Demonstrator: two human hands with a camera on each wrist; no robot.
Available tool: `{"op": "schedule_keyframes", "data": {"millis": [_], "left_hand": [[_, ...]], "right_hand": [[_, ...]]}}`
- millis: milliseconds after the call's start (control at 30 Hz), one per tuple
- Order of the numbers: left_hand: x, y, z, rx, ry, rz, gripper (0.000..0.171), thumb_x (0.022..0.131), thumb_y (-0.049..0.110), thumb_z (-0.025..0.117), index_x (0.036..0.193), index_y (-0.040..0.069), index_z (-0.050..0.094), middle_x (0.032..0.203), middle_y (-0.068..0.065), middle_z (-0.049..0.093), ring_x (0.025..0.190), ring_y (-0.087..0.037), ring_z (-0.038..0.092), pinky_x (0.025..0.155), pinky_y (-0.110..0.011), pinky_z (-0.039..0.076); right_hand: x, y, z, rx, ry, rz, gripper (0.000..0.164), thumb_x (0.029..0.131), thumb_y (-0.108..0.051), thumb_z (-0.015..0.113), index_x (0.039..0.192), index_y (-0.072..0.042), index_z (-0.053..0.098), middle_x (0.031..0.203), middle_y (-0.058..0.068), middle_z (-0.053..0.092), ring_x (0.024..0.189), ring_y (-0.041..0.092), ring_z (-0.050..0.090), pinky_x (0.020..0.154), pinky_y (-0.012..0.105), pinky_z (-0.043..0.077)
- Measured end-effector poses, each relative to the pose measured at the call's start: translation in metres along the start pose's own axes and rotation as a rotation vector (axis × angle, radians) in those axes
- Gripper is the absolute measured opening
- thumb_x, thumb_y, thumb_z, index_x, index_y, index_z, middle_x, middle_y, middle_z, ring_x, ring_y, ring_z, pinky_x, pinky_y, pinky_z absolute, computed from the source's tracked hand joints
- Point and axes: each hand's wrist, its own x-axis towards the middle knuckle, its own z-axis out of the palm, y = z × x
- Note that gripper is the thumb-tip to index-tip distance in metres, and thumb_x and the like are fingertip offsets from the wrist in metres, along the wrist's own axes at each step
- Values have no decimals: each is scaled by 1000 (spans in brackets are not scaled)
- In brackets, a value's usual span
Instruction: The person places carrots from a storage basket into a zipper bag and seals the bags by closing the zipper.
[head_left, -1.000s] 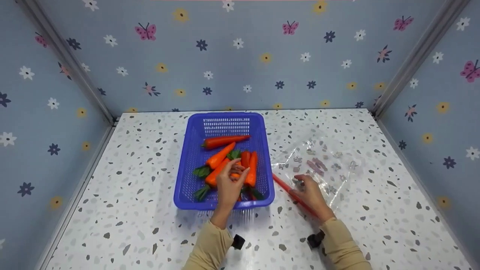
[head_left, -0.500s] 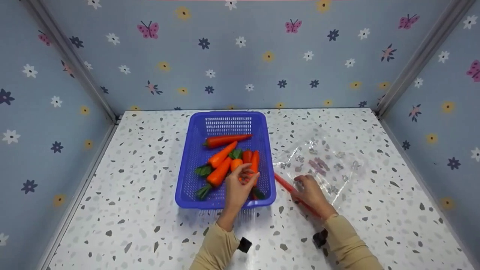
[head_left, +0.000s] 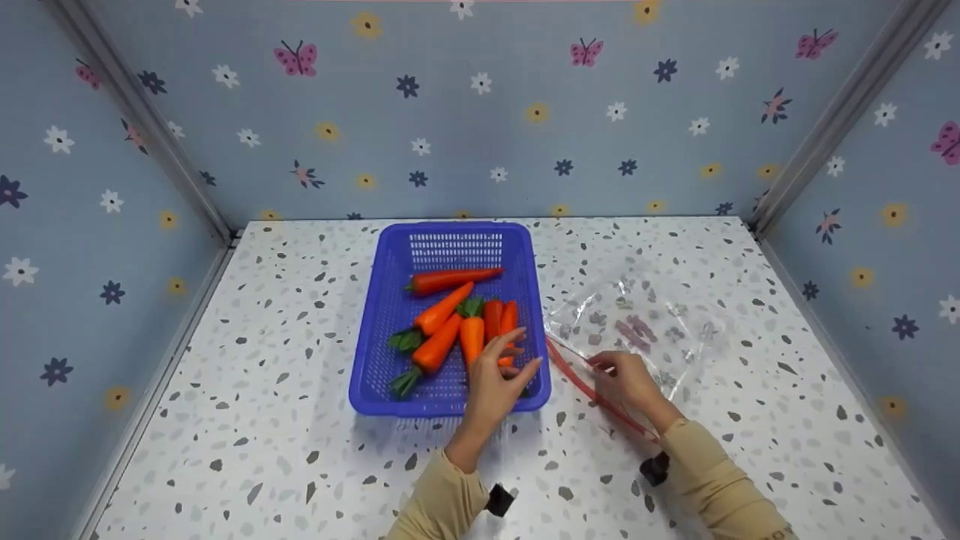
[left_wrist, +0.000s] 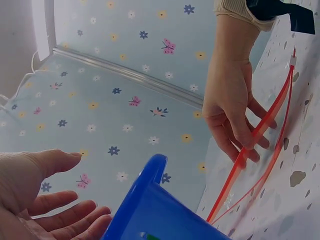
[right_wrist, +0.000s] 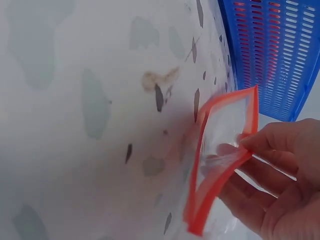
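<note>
My right hand [head_left: 630,382] pinches one red-edged lip of a clear zip bag [head_left: 660,322] printed with small patterns. In the right wrist view, the thumb and fingers hold that red zip strip [right_wrist: 202,210], and the bag's mouth gapes apart. My left hand [head_left: 495,386] hovers over the right front of a blue plastic basket [head_left: 367,360], thumb and fingers spread, with nothing held. Several orange carrots [head_left: 437,345] with green tops lie in the basket, along with red chili-shaped pieces [head_left: 454,280]. The left hand partly hides the carrots on the right.
All this stands on a white speckled tabletop [head_left: 285,360]. Blue flowered panels [head_left: 465,135] enclose the back and both sides. The basket's right rim is close beside the bag's red edge.
My left hand has moved right over the basket, and its fingers have spread. My right hand has taken one lip of the bag, and the two red edges have parted.
</note>
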Motion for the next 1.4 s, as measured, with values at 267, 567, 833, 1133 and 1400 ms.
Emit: {"op": "schedule_keyframes", "data": {"millis": [267, 567, 833, 1133, 1400], "left_hand": [[-2, 9, 12, 61, -73, -20, 57, 78, 17, 69, 128, 2, 45, 126, -13, 47, 107, -25, 50, 78, -33, 48], [-2, 11, 24, 34, -143, 39, 65, 79, 15, 67, 134, 2, 35, 135, -18, 35, 120, -26, 38, 81, -34, 46], [1, 12, 33, 124, -185, 117, 69, 80, 18, 66, 136, -1, 30, 136, -17, 34, 124, -26, 32, 96, -37, 33], [7, 17, 42, 83, -243, 77, 73, 82, 24, 64, 139, 3, 23, 140, -16, 27, 124, -26, 32, 84, -34, 45], [16, 27, 51, 35, -259, 36, 74, 83, 27, 62, 140, 4, 21, 140, -14, 29, 116, -27, 43, 81, -39, 46]], "right_hand": [[-5, -1, -18, 148, -18, 32, 19, 82, 6, 55, 99, 6, 63, 87, 18, 64, 70, 27, 62, 51, 27, 48], [-19, -18, -36, 225, 51, 52, 20, 84, 1, 55, 103, 5, 62, 93, 20, 64, 72, 33, 62, 49, 26, 50], [-30, -34, -58, 196, 97, 58, 24, 85, 3, 52, 108, 2, 60, 99, 22, 61, 77, 26, 63, 53, 26, 50], [-38, -60, -79, 238, 232, -20, 24, 85, 4, 52, 108, 4, 59, 96, 21, 62, 76, 26, 64, 54, 23, 51], [-44, -86, -79, 352, 292, -20, 22, 85, 4, 53, 107, 4, 59, 100, 22, 61, 79, 29, 63, 55, 25, 51]]}}
